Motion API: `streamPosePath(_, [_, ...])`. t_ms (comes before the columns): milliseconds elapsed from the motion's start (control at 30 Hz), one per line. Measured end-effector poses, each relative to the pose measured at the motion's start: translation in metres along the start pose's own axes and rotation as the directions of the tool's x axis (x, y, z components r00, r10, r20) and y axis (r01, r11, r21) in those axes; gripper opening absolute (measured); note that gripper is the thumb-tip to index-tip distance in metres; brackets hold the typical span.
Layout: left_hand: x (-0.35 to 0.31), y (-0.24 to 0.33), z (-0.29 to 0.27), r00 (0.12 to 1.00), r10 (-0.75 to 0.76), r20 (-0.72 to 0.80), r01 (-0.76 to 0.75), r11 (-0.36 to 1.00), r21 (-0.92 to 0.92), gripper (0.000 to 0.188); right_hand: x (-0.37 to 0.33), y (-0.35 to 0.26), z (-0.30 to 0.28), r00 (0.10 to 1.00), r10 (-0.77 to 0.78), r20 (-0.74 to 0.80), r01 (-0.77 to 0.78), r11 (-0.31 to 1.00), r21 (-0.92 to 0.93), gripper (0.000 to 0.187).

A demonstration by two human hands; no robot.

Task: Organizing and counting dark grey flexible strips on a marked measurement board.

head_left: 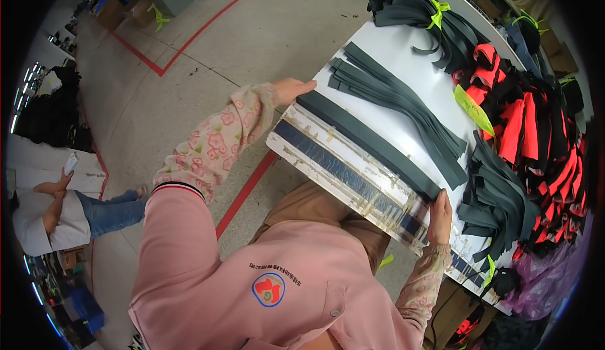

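Our left hand (292,90) sits at one end of a long, flat stack of dark grey strips (368,145), fingers together and stretched along the worktop (394,51) edge; our right hand (440,216) is at the stack's other end, fingers close together and touching it. We cannot tell whether either hand grips the stack or only presses its ends. The stack lies straight between our two hands, near the edge closest to us, and worn dark tape (334,161) runs along the worktop on the near side of it.

Farther out than the stack, between our hands, we see a looser bundle of strips (400,107), fanned at its ends. Well beyond our right hand lies a gathered bundle (413,6) with a yellow-green tie (440,15). Just to the right of our right hand is a heap of strips (495,202); farther right of that hand are red-and-black pieces (535,129), with a yellow-green strip (474,110) at their near side.
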State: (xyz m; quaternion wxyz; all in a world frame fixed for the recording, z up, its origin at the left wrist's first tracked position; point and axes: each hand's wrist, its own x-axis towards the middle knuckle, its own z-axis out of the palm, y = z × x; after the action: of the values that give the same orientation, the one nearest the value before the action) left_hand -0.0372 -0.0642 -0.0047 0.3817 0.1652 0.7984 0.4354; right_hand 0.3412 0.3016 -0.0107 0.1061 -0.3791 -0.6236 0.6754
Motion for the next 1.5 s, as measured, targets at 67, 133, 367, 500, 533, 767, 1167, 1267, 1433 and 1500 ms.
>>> streamPosePath(67, [-0.004, -0.003, 0.001, 1.0, 0.014, 0.011, -0.013, 0.995, -0.1, 0.068, 0.0, -0.001, 0.001, 1.0, -0.006, -0.005, 0.006, 1.0, -0.01, 0.071])
streamPosePath(133, [0.003, -0.004, 0.006, 0.999, 0.027, 0.043, -0.018, 0.981, -0.193, 0.065, 0.002, 0.005, -0.005, 1.0, -0.002, 0.003, 0.002, 1.0, 0.0, 0.07])
streamPosePath(367, [0.011, -0.021, 0.007, 0.999, -0.026, -0.048, 0.013, 0.97, -0.244, 0.054, 0.004, 0.013, -0.008, 1.0, -0.018, -0.026, 0.018, 1.0, 0.024, 0.066])
streamPosePath(500, [0.004, -0.019, 0.004, 0.998, -0.055, -0.034, 0.039, 0.935, -0.353, 0.055, 0.002, 0.011, -0.005, 0.999, -0.029, -0.024, 0.029, 1.0, 0.005, 0.067])
streamPosePath(533, [0.002, -0.017, 0.006, 0.998, -0.05, -0.024, 0.039, 0.936, -0.349, 0.055, 0.002, 0.01, -0.002, 0.999, -0.035, -0.015, 0.035, 0.999, -0.018, 0.067])
streamPosePath(767, [-0.003, -0.014, 0.006, 0.996, -0.074, -0.047, 0.05, 0.923, -0.38, 0.057, 0.003, 0.012, 0.0, 0.998, -0.053, -0.033, 0.051, 0.997, -0.056, 0.066])
streamPosePath(1167, [-0.032, 0.012, 0.083, 0.499, 0.855, -0.141, -0.626, 0.467, 0.624, 0.022, -0.039, -0.009, 0.055, 0.705, -0.665, 0.248, 0.536, 0.27, -0.8, 0.062])
streamPosePath(1267, [-0.021, 0.009, 0.095, 0.513, 0.857, -0.055, -0.66, 0.434, 0.613, 0.017, -0.038, -0.005, 0.06, 0.713, -0.644, 0.277, 0.536, 0.247, -0.807, 0.06])
streamPosePath(1433, [-0.005, -0.009, 0.096, 0.49, 0.866, -0.097, -0.661, 0.442, 0.607, 0.015, -0.026, 0.019, 0.062, 0.733, -0.628, 0.261, 0.551, 0.323, -0.77, 0.057])
streamPosePath(1500, [-0.006, -0.01, 0.096, 0.483, 0.869, -0.103, -0.679, 0.447, 0.583, 0.014, -0.027, 0.018, 0.064, 0.71, -0.655, 0.258, 0.571, 0.32, -0.756, 0.052])
